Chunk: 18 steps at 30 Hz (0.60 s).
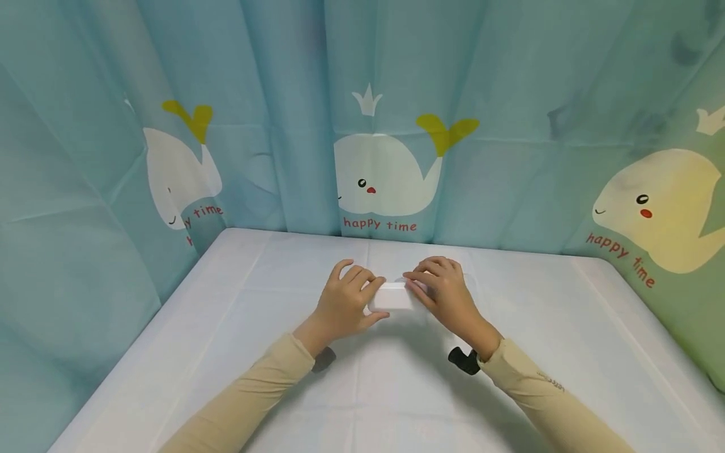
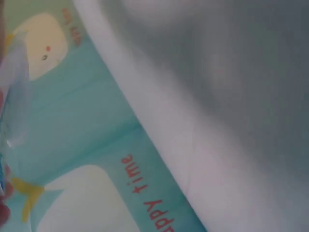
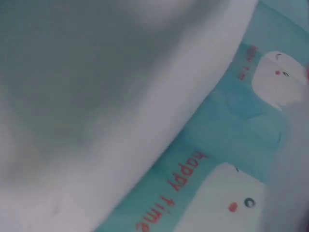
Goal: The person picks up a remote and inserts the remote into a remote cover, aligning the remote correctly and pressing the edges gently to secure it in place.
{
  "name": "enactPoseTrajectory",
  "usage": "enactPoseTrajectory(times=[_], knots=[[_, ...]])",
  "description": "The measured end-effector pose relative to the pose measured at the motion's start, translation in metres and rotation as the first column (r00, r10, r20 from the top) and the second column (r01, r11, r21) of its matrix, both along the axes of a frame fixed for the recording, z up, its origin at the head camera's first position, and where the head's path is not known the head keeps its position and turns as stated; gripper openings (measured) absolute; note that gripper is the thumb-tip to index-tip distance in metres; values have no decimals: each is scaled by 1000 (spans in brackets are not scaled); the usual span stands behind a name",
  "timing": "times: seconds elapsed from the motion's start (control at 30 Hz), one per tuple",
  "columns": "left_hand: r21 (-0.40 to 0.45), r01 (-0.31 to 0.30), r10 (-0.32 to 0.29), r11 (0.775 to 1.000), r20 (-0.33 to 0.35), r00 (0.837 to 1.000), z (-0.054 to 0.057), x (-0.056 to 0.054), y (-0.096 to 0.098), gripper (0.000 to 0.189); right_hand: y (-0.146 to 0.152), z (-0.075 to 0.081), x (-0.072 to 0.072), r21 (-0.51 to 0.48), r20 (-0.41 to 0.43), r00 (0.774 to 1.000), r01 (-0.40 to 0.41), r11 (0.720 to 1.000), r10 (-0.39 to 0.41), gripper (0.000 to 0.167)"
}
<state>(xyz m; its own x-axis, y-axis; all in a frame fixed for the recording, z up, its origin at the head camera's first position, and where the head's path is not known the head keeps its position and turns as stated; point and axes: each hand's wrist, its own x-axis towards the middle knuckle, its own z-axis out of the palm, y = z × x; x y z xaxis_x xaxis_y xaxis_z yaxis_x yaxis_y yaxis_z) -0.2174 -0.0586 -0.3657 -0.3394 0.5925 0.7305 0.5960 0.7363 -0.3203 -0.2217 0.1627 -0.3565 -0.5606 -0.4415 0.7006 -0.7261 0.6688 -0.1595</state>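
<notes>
A small white box [image 1: 391,297] with rounded edges is held up over the table between both hands. My left hand [image 1: 343,304] grips its left end, thumb below and fingers along the top. At the right end my right hand [image 1: 451,297] pinches the box's upper edge, thumb and fingertips together. Faint clear plastic shows behind the right hand; in the left wrist view clear film [image 2: 17,96] hangs at the left edge beside blurred fingertips [image 2: 4,212]. A pale, blurred surface [image 3: 288,179] fills the right wrist view's lower right; I cannot tell whether it is the box.
The white-covered table [image 1: 226,377] spreads under both arms. Blue-green curtains [image 1: 294,126] with whale prints stand along its back and sides. Black wrist-camera parts [image 1: 464,360] hang below the wrists.
</notes>
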Motion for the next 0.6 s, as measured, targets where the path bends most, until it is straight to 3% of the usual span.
enactPoseTrajectory(times=[0.07,0.17,0.27,0.33,0.47,0.6], knots=[[86,-29,26,996,30,999,1,0,0,54,2,-1,4,31,-168,986,8,999,-2,16],[213,-68,55,975,65,996,5,0,-1,53,6,-4,8,63,-397,918,10,998,16,13],[292,-89,73,952,67,995,8,0,1,54,6,-7,7,72,-529,848,41,997,3,32],[322,-93,78,942,60,995,10,1,4,54,5,-9,6,61,-563,826,82,995,-33,37],[360,-91,75,929,57,996,11,2,10,54,2,-11,3,14,-542,830,168,986,-133,44],[386,-92,74,918,62,995,10,3,15,54,-3,-12,5,-23,-460,870,188,982,-177,48]])
